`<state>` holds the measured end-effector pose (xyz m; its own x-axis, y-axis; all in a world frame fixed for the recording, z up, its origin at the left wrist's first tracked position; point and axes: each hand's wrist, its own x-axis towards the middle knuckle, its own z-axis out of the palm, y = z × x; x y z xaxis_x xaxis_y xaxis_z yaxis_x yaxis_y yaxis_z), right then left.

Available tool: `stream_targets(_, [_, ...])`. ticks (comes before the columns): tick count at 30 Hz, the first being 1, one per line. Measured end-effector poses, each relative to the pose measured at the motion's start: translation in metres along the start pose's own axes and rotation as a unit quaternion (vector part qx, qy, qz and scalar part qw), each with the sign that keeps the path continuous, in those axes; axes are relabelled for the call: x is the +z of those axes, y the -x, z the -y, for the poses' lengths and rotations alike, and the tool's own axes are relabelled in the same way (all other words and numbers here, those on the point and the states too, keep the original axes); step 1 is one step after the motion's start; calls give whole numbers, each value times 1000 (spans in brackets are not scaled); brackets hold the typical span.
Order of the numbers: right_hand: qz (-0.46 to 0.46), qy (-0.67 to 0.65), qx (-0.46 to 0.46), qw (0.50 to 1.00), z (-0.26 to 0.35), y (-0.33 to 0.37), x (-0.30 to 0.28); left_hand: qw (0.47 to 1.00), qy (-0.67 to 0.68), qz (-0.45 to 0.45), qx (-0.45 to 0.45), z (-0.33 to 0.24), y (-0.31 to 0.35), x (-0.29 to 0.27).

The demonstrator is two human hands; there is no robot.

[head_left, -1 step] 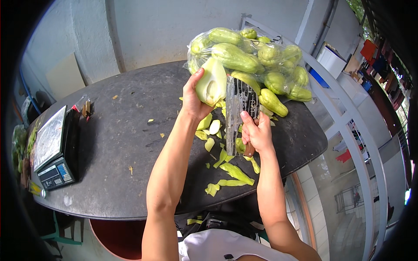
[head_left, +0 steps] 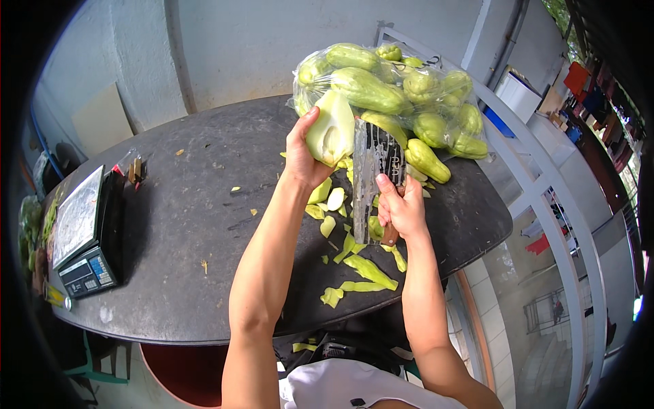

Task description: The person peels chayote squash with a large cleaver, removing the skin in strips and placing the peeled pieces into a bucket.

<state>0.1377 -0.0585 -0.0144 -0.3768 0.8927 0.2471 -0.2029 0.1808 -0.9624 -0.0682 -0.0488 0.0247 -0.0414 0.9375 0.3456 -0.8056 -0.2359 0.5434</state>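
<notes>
My left hand grips a pale green peeled chayote, its cut face with a hollow turned toward me. In my right hand is a cleaver, held by its brown wooden handle. The broad, dark, wet-streaked blade stands just right of the chayote; whether they touch I cannot tell. Green peels and slices lie scattered on the black table below both hands. Behind them sits a clear plastic bag full of chayotes, with a whole chayote by its front right side.
A digital scale with a flat pan stands at the table's left. Small brown and red items lie behind it. A grey metal railing runs past the right edge. Below the front edge is a red-brown tub.
</notes>
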Motion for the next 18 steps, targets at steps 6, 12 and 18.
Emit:
stream_targets(6, [-3, 2, -4, 1000, 0, 0, 2, 999, 2, -45, 0, 5, 0, 2])
stream_targets(12, [4, -16, 0, 1000, 2, 1, 1, 999, -2, -47, 1, 7, 1, 7])
stream_targets(18, [-24, -51, 0, 998, 9, 0, 5, 997, -52, -53, -34, 20, 5, 17])
